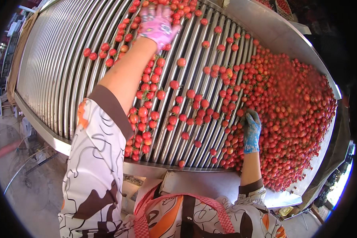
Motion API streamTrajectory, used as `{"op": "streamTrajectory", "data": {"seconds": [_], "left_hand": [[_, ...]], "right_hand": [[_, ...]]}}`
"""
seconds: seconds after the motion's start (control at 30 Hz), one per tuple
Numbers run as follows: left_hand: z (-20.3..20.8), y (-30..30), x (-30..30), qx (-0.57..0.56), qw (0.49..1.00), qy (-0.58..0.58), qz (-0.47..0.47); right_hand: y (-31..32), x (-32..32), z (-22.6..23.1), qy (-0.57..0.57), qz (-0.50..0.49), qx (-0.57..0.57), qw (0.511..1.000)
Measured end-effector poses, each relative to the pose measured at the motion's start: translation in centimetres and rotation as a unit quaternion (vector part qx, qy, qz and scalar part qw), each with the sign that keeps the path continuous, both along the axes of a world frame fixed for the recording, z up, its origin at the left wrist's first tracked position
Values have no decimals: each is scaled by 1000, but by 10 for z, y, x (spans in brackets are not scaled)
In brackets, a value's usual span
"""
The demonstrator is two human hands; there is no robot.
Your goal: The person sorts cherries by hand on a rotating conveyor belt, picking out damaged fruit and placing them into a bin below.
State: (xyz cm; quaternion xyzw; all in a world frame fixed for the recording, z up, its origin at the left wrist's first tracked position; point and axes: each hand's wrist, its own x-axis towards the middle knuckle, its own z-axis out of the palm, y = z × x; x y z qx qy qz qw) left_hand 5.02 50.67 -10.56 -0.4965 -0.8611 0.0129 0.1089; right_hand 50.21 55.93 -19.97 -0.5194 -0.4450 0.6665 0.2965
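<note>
Nearest of all is my own loose white cloth top [95, 170], patterned with dark lines and brown and orange patches, a red-and-white checked cloth strap [140, 220] curving across its front. Beyond it spreads a broad tabletop [51, 75] of parallel silver metal rollers inside a curved metal rim. Over its right end lies a deep heap of small round red tomatoes [293, 123]; farther left, more of them sit loose on the rollers, and a dense band of them runs from the near edge toward the far side.

My left grip [158, 27], in a pink patterned glove, is over the far part of that band, with fruit around its fingers and more below the wrist. That arm reaches long and nearly straight, forearm bare past the brown cuff, palm down, fingers forward and spread, thumb out to the right.

My right grip [252, 133], in a blue patterned glove, is at the heap's left border, tomatoes on both sides of it. This arm reaches less far, its fingers pointing forward and partly curled; I cannot tell whether they pinch anything. One round red tomato [240, 113] lies just left of the fingertips.
</note>
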Motion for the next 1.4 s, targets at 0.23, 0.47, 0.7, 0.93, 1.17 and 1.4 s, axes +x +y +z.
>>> {"op": "streamTrajectory", "data": {"seconds": [0.23,0.47,0.7,0.93,1.17,1.4], "left_hand": [[-48,-32,189,-92,949,-281,-108],[-7,-203,251,70,930,-330,-147],[-9,-322,194,9,994,-82,78],[-32,-226,274,-80,987,-115,-76],[-3,-261,283,-9,976,-212,-45],[-22,-313,281,-17,986,-135,101]], "right_hand": [[-16,55,-42,-145,45,146,977],[-24,77,-38,-165,67,117,977],[-50,62,-40,-130,36,140,981],[-110,-109,51,-16,296,284,912],[-170,-253,72,-70,452,467,757],[-180,-271,73,-113,471,479,732]]}}
